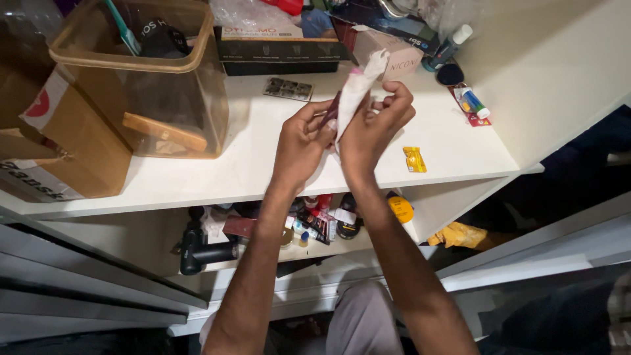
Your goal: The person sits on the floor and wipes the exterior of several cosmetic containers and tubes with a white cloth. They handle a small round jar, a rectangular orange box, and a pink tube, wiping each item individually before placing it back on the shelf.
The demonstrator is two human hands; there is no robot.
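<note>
Grip: both hands meet above the white shelf; the left hand pinches a slim dark-red item, and the right hand closes its fingers around a white cloth wrapped on that item.
Progress: judging by the wrap, wiping looks under way; the cloth covers most of the item, only its lower end shows, and neither thing is set down yet.
Below the grip: a lower shelf holds a black massage gun and small bottles.
Right of the grip: a yellow sachet lies apart on the shelf.
Left of the grip: a clear plastic bin.
Beyond the grip: a dark box.
</note>
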